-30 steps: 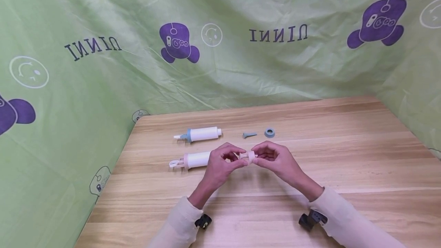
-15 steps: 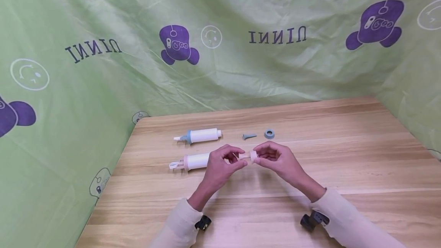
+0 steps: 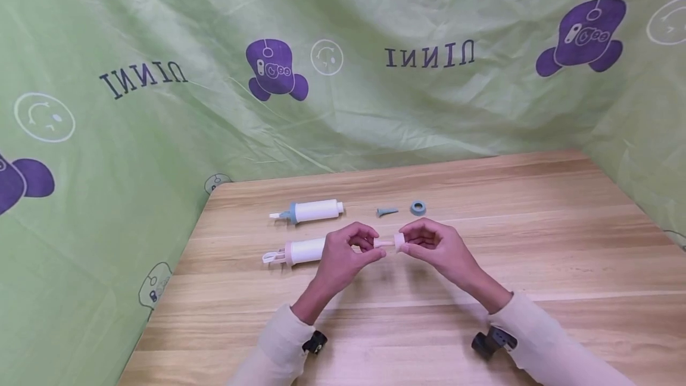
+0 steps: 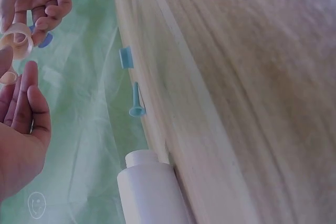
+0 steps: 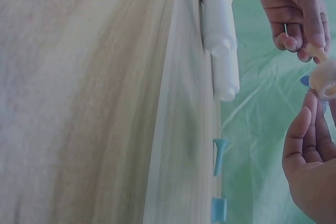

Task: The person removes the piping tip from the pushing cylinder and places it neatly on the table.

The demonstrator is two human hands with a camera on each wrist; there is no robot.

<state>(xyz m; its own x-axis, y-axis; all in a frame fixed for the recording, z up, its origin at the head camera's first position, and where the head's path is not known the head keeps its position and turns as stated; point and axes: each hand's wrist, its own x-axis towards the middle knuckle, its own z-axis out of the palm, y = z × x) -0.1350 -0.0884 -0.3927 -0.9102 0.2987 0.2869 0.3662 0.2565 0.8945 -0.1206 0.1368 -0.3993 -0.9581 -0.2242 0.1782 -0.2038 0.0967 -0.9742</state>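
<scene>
Above the table, my left hand (image 3: 345, 255) pinches the wide end of a small pale pink nozzle (image 3: 383, 243) between thumb and fingers. Facing it, my right hand (image 3: 440, 250) pinches a pale pink ring cap (image 3: 399, 241). The nozzle's thin stem points right at the cap; whether its tip is inside cannot be told. In the right wrist view the cap (image 5: 321, 80) lies just below the nozzle (image 5: 316, 52). Behind my left hand lies a white cylinder with a pink collar (image 3: 308, 251), its right end hidden by that hand.
Farther back on the wooden table (image 3: 536, 213) lies a second white cylinder with a blue collar (image 3: 317, 210). To its right are a blue nozzle (image 3: 387, 212) and a blue ring cap (image 3: 418, 208). A green printed cloth (image 3: 343, 118) hangs behind and at both sides.
The pink cap in my right hand has slid rightward along the nozzle, away from my left hand, so more stem shows. The things on the table have stayed put.
</scene>
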